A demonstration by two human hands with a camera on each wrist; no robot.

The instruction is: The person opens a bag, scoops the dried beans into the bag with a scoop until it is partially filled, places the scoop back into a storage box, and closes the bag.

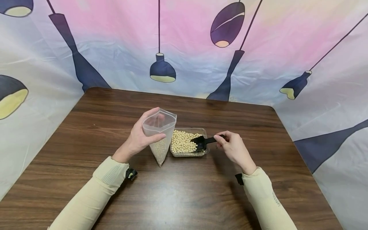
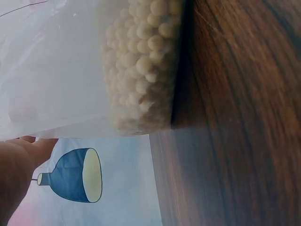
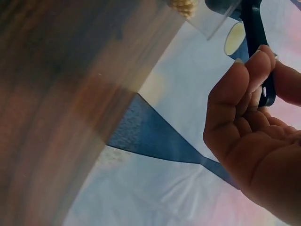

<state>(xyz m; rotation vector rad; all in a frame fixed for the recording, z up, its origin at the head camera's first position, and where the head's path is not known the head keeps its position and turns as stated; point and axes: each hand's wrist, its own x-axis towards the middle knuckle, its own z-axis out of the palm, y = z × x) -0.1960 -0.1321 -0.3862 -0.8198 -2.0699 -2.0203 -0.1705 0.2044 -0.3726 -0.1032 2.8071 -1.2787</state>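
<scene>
My left hand (image 1: 141, 135) grips a translucent zip bag (image 1: 169, 134) near its open top, thumb in front and fingers round the far side. Pale round beans (image 2: 143, 61) fill the lower part of the bag, whose base is at the table. Just right of it stands a clear rectangular container (image 1: 189, 155) full of the same kind of beans (image 1: 181, 140). A black scoop (image 1: 200, 142) has its blade in among these beans. My right hand (image 1: 234, 150) pinches the scoop's handle (image 3: 255, 28) between thumb and curled fingers.
The brown wood-grain table (image 1: 172, 198) stretches out around the bag and container. Behind it hangs a pastel cloth backdrop (image 1: 120, 54) printed with dark lamps, reaching round both sides. Dark straps show at both sleeve cuffs.
</scene>
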